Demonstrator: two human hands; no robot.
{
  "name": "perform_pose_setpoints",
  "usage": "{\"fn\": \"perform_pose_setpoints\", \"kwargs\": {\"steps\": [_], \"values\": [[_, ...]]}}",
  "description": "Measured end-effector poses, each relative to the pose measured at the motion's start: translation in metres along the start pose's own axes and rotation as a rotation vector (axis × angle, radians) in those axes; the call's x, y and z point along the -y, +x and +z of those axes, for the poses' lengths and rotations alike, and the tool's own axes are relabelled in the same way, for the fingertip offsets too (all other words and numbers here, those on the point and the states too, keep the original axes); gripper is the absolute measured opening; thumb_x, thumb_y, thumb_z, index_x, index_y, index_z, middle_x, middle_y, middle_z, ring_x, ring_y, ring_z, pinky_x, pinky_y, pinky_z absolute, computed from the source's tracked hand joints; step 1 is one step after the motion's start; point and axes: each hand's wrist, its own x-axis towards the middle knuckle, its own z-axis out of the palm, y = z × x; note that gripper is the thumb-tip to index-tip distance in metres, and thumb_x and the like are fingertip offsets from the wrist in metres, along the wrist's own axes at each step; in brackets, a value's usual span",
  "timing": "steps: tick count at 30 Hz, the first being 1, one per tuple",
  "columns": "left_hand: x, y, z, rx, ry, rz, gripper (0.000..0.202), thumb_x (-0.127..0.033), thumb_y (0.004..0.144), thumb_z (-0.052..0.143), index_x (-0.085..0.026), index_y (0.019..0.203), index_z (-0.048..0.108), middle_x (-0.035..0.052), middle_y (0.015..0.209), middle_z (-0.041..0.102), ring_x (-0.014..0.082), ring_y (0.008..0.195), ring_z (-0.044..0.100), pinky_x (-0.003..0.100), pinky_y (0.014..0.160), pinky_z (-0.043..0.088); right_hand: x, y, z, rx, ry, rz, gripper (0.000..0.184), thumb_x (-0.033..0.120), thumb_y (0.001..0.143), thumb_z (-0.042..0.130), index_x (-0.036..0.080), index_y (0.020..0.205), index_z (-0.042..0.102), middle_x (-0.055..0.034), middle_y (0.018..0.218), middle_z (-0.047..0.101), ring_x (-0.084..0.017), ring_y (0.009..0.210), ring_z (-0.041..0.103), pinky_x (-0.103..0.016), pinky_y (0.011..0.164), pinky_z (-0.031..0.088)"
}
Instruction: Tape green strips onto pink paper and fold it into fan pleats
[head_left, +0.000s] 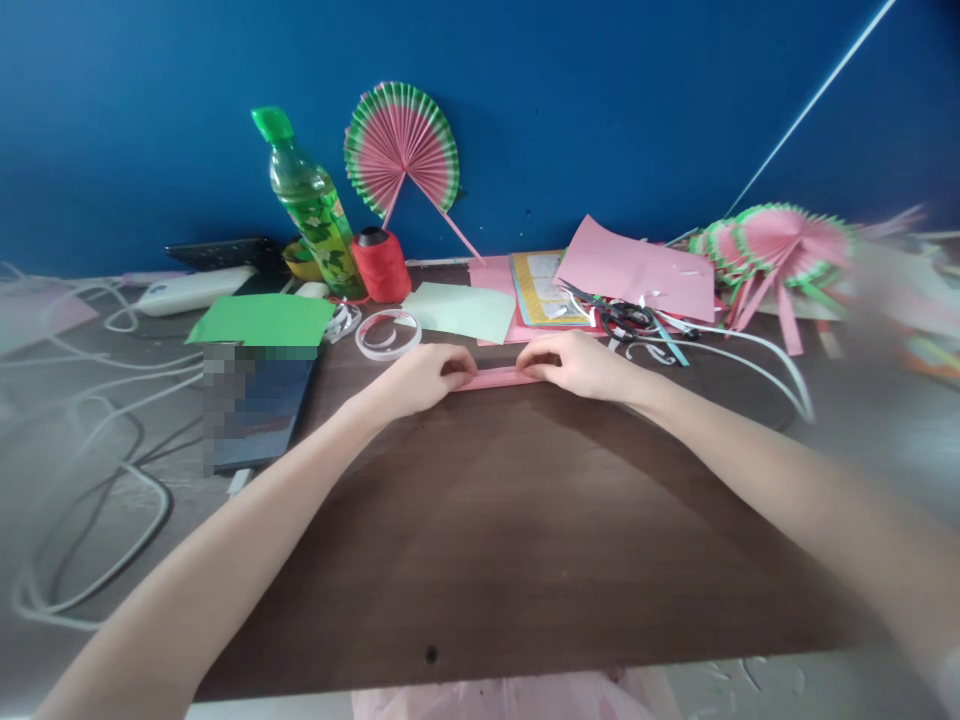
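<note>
A narrow folded strip of pink paper (496,378) lies across the middle of the dark wooden table (480,540). My left hand (424,375) pinches its left end, fingers curled onto it. My right hand (577,365) presses and grips its right end in the same way. Both hands rest on the tabletop with the strip stretched between them.
Against the blue wall stand a green bottle (311,205), a red thread spool (381,265) and a pink-green paper fan (401,150). Green paper (262,320), a tape roll (388,335), a dark tablet (259,410), pink sheets (637,268), scissors (626,318), more fans (772,245) and white cables (90,420) lie around.
</note>
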Motion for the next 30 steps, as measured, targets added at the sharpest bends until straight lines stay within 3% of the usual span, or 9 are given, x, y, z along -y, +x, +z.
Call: {"fn": "perform_pose_setpoints", "kwargs": {"steps": [4, 30], "values": [[0.0028, 0.0018, -0.005, 0.053, -0.006, -0.014, 0.02, -0.021, 0.075, 0.049, -0.018, 0.086, 0.066, -0.001, 0.079, 0.067, 0.0116, 0.067, 0.056, 0.022, 0.063, 0.042, -0.0034, 0.0018, 0.0005, 0.005, -0.003, -0.054, 0.018, 0.016, 0.079, 0.05, 0.018, 0.081, 0.068, -0.0027, 0.081, 0.068, -0.014, 0.073, 0.059, -0.027, 0.066, 0.043], [0.0047, 0.002, -0.0027, 0.039, -0.039, -0.034, 0.018, -0.019, 0.076, 0.049, -0.018, 0.086, 0.064, -0.0009, 0.08, 0.066, 0.0117, 0.07, 0.058, 0.023, 0.065, 0.043, -0.0045, 0.0061, 0.0032, 0.02, 0.032, -0.02, 0.012, 0.013, 0.078, 0.049, 0.018, 0.077, 0.06, -0.002, 0.08, 0.063, -0.013, 0.072, 0.055, -0.026, 0.064, 0.038]]}}
